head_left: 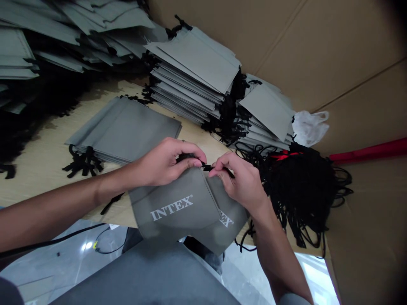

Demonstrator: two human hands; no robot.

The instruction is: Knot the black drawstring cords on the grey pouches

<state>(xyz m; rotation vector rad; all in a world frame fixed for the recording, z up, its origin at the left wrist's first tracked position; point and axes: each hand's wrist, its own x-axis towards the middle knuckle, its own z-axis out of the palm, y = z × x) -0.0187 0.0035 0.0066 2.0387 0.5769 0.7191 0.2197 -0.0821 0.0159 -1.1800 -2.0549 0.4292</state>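
- Left hand [170, 161] pinches the top edge of a grey INTEX pouch [168, 224].
- Right hand [240, 180] has its fingertips closed on a black cord [207, 167] there.
- The pouch overhangs the table's [34, 165] near edge, left of a black cord heap [299, 186].

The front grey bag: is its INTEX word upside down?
Right way up: on the front grey bag, the letters read normally, slanting up rightward.
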